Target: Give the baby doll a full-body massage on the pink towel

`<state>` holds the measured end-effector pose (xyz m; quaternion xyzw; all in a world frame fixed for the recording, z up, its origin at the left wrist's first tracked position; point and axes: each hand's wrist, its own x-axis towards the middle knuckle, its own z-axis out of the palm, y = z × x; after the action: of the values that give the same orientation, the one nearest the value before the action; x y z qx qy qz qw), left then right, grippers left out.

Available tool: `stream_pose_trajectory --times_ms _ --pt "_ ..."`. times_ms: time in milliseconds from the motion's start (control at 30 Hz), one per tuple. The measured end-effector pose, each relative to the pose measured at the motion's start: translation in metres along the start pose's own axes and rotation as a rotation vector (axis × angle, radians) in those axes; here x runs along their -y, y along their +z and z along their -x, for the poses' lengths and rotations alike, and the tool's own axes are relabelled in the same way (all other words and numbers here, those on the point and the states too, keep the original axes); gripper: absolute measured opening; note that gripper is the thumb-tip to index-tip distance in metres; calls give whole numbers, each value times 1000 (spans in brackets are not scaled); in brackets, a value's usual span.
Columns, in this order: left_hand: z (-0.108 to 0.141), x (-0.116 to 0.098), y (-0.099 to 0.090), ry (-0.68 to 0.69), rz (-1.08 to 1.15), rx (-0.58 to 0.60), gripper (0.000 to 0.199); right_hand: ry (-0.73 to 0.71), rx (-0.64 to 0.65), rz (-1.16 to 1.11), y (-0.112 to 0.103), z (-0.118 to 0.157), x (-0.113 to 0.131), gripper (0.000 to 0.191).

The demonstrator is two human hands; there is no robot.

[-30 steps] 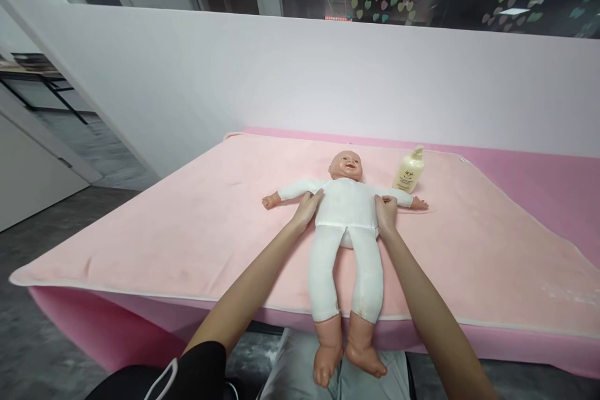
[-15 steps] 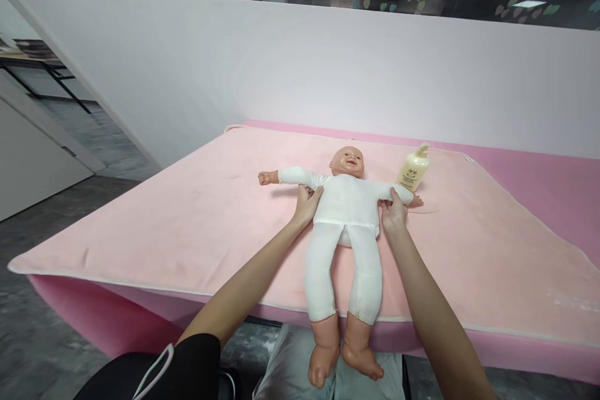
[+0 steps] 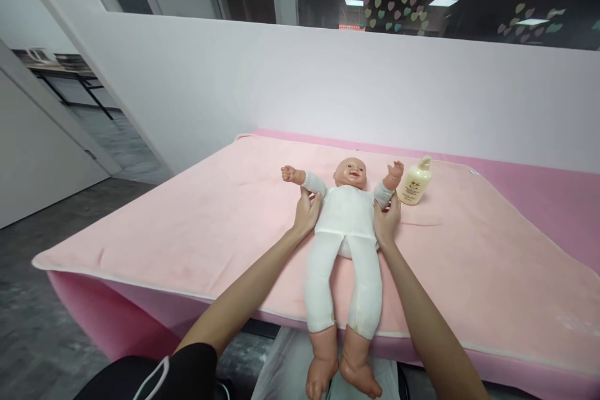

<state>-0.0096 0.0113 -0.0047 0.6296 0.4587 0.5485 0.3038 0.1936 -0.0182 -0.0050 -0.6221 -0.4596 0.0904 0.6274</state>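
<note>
White wall (image 3: 210,87) behind a table (image 3: 539,194) with a pink blanket (image 3: 187,225), where a doll (image 3: 347,212) lies face up.

Left hand (image 3: 307,211) and right hand (image 3: 387,220) curl around the doll's arms, one on each side of its body, with its forearms raised. Beside the doll's arm on the right hand's side stands a pale yellow pump bottle (image 3: 414,186), pump on top; I cannot tell how full it is.
</note>
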Motion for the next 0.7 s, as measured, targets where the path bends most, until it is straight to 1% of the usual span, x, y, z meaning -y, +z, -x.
stream_pose_trajectory --times_ms 133,267,333,400,500,633,700 --pt "-1 2 -2 53 -71 -15 39 -68 42 138 0 1 -2 43" --pt "-3 2 -3 64 -106 0 35 -104 84 220 0 1 -3 31" --pt "-3 2 -4 82 -104 3 34 -115 104 257 0 1 -3 28" --pt "-4 4 -4 98 -114 15 34 -121 129 279 0 1 -4 30" --pt "-4 5 -4 116 -194 45 36 -126 168 271 1 1 -5 40" --pt "-4 4 -4 111 -316 68 39 -118 171 292 0 1 -6 48" --pt "-3 3 -4 112 -346 79 39 -138 181 297 -2 1 -5 52"
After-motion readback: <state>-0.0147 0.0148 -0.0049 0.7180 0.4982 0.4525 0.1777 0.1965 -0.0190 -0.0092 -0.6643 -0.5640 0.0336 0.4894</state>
